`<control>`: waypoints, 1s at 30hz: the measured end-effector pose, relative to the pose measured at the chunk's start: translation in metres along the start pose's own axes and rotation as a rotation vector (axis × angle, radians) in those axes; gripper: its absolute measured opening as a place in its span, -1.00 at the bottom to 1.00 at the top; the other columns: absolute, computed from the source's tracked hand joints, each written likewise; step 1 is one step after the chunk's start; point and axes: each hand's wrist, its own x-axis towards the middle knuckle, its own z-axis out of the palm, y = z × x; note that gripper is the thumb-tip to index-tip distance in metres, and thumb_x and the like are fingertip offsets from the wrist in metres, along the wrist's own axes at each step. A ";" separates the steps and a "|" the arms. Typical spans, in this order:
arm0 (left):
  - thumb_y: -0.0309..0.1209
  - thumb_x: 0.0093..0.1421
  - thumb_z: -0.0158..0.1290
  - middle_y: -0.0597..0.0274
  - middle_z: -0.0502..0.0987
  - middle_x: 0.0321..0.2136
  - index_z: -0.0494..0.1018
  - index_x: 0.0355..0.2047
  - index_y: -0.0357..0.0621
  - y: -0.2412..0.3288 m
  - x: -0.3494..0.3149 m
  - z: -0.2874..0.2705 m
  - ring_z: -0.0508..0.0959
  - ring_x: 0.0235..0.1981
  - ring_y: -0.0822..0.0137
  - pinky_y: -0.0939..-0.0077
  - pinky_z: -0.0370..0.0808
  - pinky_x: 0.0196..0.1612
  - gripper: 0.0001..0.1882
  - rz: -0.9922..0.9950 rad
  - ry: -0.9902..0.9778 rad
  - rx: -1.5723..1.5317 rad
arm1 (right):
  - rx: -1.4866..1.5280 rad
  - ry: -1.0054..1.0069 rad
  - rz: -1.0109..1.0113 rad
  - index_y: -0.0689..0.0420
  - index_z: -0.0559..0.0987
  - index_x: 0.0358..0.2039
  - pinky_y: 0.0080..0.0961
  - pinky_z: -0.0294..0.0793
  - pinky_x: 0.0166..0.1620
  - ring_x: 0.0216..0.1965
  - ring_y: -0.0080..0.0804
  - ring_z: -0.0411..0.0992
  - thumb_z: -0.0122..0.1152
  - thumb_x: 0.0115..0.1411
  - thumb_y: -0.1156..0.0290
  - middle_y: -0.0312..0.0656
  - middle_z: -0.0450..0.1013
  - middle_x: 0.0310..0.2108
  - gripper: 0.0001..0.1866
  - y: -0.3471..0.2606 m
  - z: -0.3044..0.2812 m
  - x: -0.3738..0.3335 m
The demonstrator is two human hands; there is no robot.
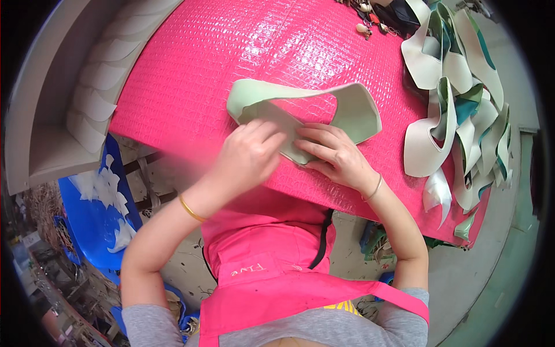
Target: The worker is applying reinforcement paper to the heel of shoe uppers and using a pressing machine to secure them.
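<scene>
A pale green shoe upper (354,113), a curved band of sheet material, lies on the pink table in front of me. Its near part reaches under both my hands. My left hand (250,151) is closed with curled fingers at its near left part, slightly blurred; its fingertips are partly hidden. From the other side my right hand (336,153) grips the near edge, fingers bent over the inner face and thumb lower down. The fingertips of both hands are close together but apart. The far loop of the upper stands up from the table.
A pink textured cover lies on the table (191,87). Piled at the right are several white and green shoe uppers (430,139). Keys with trinkets (370,23) lie at the far edge. White pieces line a grey shelf (95,104) at left, above a blue chair (95,231) bearing white scraps.
</scene>
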 end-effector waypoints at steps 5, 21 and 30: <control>-0.34 -0.15 0.12 0.22 0.41 -0.33 0.44 -0.46 -0.16 0.014 0.003 0.014 0.37 -0.24 0.20 0.35 0.27 -0.23 -0.77 -0.097 0.088 -0.124 | -0.038 0.186 -0.057 0.17 0.49 -0.31 -0.45 0.41 -0.32 -0.32 -0.22 0.39 0.13 -0.12 0.59 -0.13 0.42 -0.32 -0.73 -0.003 0.008 0.001; -0.49 -0.15 0.12 0.26 0.38 -0.36 0.30 -0.18 -0.10 0.027 0.006 0.035 0.36 -0.25 0.26 0.26 0.12 -0.08 -0.55 -0.331 0.253 -0.079 | 0.141 0.256 0.234 0.22 0.46 -0.45 -0.33 0.36 -0.35 -0.40 -0.08 0.37 0.07 -0.16 0.61 -0.06 0.36 -0.44 -0.83 0.009 0.001 0.023; -0.51 -0.19 0.06 0.32 0.41 -0.54 0.46 -0.49 -0.12 -0.015 -0.006 0.019 0.40 -0.46 0.31 0.45 0.34 -0.40 -0.83 0.188 0.147 -0.101 | -0.207 -0.162 0.021 0.13 0.30 0.00 -0.29 0.10 0.13 0.12 -0.25 0.13 -0.05 -0.04 0.51 -0.13 0.18 0.08 -0.50 0.007 -0.008 -0.008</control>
